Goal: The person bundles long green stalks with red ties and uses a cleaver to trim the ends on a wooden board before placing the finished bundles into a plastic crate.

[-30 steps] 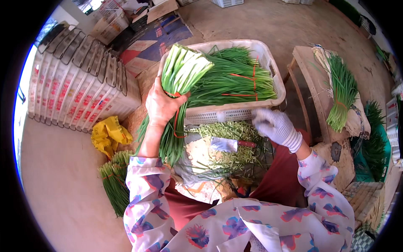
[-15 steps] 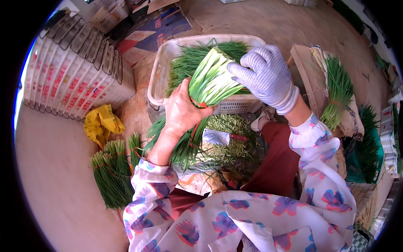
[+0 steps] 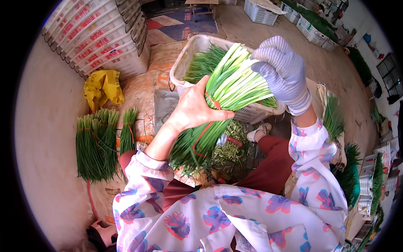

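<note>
My bare left hand [image 3: 197,107] grips a bundle of green chives [image 3: 233,84] bound with red bands, pale stem ends upward, leaves hanging down. My right hand [image 3: 277,69], in a striped grey-white glove, has its fingers curled against the pale ends; what lies inside them is hidden. Behind the bundle is a white plastic crate [image 3: 180,65] holding more chives. Below it, a cleaver with a red handle [image 3: 233,140] lies among chopped stem bits [image 3: 228,153], its blade mostly covered by leaves.
Stacked white crates [image 3: 96,33] and a yellow bag [image 3: 100,86] are at left, above upright chive bundles [image 3: 96,147] beside a wall [image 3: 42,138]. A covered stand with chives [image 3: 333,115] is at right. More loaded crates [image 3: 310,27] line the background.
My right hand has risen from beside the crate to the bundle's pale ends and curled further. The bundle has moved right and tilted rightward. The view has shifted, showing more background crates.
</note>
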Action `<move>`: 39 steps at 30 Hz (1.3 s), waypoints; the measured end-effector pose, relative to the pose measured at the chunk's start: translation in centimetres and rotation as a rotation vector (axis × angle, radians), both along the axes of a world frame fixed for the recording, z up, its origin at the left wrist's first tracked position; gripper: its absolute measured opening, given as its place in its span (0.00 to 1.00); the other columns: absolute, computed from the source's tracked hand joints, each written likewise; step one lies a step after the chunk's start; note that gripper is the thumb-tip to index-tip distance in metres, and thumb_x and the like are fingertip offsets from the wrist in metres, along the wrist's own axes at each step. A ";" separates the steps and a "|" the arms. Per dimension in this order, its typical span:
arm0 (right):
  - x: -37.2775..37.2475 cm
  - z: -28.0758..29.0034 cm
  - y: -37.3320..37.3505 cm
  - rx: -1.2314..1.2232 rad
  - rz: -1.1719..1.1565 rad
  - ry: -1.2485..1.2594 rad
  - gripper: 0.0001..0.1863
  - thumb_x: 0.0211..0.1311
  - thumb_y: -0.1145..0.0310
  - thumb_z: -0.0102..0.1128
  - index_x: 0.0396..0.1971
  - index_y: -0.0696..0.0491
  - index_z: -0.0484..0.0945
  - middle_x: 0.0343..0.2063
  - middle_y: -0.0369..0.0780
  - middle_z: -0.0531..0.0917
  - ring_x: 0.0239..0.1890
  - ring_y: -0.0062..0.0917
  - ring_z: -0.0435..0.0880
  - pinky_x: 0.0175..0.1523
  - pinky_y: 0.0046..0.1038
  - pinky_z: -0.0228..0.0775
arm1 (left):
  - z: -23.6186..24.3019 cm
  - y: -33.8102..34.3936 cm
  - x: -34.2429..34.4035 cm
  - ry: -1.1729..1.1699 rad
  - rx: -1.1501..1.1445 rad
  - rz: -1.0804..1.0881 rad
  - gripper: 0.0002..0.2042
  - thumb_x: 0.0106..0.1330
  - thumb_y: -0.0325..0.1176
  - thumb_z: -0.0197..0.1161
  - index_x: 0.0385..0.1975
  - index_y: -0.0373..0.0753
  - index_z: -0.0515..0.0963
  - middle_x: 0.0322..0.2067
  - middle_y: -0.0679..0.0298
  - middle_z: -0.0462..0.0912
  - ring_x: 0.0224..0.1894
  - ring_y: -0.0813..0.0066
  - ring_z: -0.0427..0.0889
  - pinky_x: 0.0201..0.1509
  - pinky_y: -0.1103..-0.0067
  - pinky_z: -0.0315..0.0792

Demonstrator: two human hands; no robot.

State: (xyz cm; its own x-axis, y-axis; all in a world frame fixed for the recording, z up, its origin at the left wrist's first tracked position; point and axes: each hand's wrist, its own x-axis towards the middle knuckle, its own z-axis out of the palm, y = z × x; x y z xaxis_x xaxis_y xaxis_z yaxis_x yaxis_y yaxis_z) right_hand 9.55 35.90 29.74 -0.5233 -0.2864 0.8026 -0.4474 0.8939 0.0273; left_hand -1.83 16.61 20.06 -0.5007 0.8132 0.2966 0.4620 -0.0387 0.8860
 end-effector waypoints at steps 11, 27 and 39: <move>-7.4 -7.8 -1.0 -0.677 -0.016 -0.353 0.10 0.61 0.66 0.59 0.26 0.59 0.77 0.22 0.43 0.76 0.25 0.33 0.76 0.35 0.31 0.68 | -5.2 -2.1 -4.9 -0.516 -0.112 -0.322 0.37 0.45 0.39 0.77 0.56 0.30 0.70 0.49 0.59 0.79 0.51 0.72 0.76 0.59 0.77 0.67; 2.1 -56.3 -1.8 -0.061 -0.577 -1.510 0.30 0.48 0.65 0.62 0.55 0.47 0.67 0.49 0.41 0.73 0.53 0.38 0.74 0.51 0.44 0.68 | -48.3 -13.3 -6.4 -1.955 -0.780 -0.088 0.24 0.54 0.47 0.67 0.46 0.35 0.79 0.38 0.55 0.85 0.34 0.67 0.84 0.41 0.72 0.79; 0.3 -58.4 2.3 0.056 -0.897 -1.065 0.26 0.44 0.70 0.59 0.49 0.46 0.72 0.44 0.39 0.75 0.49 0.36 0.72 0.51 0.41 0.62 | -58.5 -15.5 -3.0 -2.191 -0.220 -0.064 0.33 0.53 0.49 0.63 0.56 0.33 0.72 0.47 0.51 0.81 0.43 0.62 0.83 0.49 0.69 0.78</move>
